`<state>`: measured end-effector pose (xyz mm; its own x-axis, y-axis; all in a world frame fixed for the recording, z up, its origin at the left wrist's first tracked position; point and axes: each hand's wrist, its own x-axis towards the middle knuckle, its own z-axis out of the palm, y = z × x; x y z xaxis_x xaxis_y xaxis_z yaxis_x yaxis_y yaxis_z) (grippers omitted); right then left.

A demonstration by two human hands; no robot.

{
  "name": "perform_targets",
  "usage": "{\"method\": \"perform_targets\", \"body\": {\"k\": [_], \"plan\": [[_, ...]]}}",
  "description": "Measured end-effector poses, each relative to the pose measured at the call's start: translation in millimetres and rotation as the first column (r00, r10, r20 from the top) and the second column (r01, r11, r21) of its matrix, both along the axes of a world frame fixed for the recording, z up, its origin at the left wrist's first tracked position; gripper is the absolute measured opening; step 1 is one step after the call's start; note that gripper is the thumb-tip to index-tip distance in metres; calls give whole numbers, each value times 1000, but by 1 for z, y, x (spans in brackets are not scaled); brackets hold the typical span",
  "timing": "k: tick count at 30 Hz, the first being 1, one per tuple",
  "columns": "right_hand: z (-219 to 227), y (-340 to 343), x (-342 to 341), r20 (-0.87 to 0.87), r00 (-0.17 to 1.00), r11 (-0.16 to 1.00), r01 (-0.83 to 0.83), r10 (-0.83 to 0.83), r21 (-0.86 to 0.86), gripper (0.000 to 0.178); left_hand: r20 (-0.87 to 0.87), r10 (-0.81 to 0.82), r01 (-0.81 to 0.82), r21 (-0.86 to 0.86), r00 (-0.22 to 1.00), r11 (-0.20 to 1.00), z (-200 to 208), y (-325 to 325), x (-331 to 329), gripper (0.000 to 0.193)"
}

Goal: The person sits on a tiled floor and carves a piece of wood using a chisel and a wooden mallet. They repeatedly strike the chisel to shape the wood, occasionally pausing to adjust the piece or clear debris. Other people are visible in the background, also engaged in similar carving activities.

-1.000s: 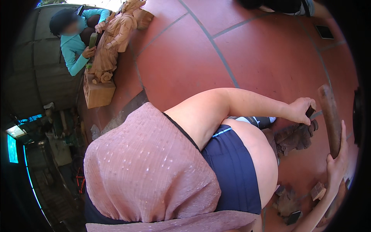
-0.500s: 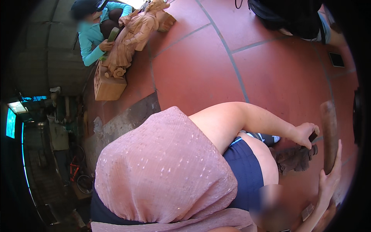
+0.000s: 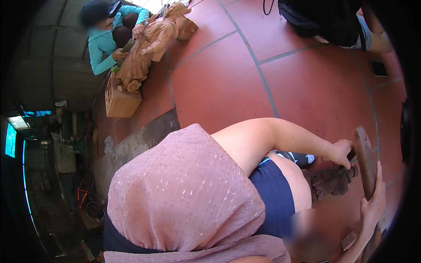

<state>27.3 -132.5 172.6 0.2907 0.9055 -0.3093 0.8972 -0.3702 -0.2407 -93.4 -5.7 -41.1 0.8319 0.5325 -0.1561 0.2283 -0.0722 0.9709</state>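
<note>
My left hand (image 3: 341, 154) is closed round a chisel (image 3: 351, 154), of which only the dark end shows. Just below it on the floor lies a dark brown carved piece of wood (image 3: 333, 183); the chisel's tip is hidden. My right hand (image 3: 372, 205) grips a worn brown wooden mallet (image 3: 365, 162) by its lower end. The mallet stands tilted, its upper part right beside my left fist. My pink sleeve and dark blue shorts fill much of the lower middle.
At the upper left a person in a turquoise top (image 3: 101, 55) handles a large pale wooden statue (image 3: 144, 48) on a block base. Another person in black (image 3: 322, 19) is at the upper right, near a dark flat device (image 3: 378, 69). A small block (image 3: 349, 240) lies beside my right forearm.
The mallet has tipped left, its upper end now closer to my left hand, and my right hand has shifted slightly. My left hand keeps its hold on the chisel.
</note>
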Motion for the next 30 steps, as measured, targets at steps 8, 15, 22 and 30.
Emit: {"method": "perform_targets", "body": {"k": [8, 15, 22, 30], "plan": [[-7, -9, 1, 49, 998, 991, -37, 31, 129, 102, -50, -33, 34, 15, 998, 999, 1, 2, 3, 62], [5, 7, -7, 132, 991, 985, 54, -32, -166, 101, -14, -56, 57, 63, 998, 996, -7, 2, 5, 49], [-10, -9, -6, -42, 999, 987, -19, 26, 158, 100, 67, 1, -5, 70, 998, 998, -8, -2, 6, 45], [-13, -27, -18, 10, 996, 991, 90, -91, 99, 97, -26, -27, 28, 54, 999, 998, 0, -4, 1, 46]]}}
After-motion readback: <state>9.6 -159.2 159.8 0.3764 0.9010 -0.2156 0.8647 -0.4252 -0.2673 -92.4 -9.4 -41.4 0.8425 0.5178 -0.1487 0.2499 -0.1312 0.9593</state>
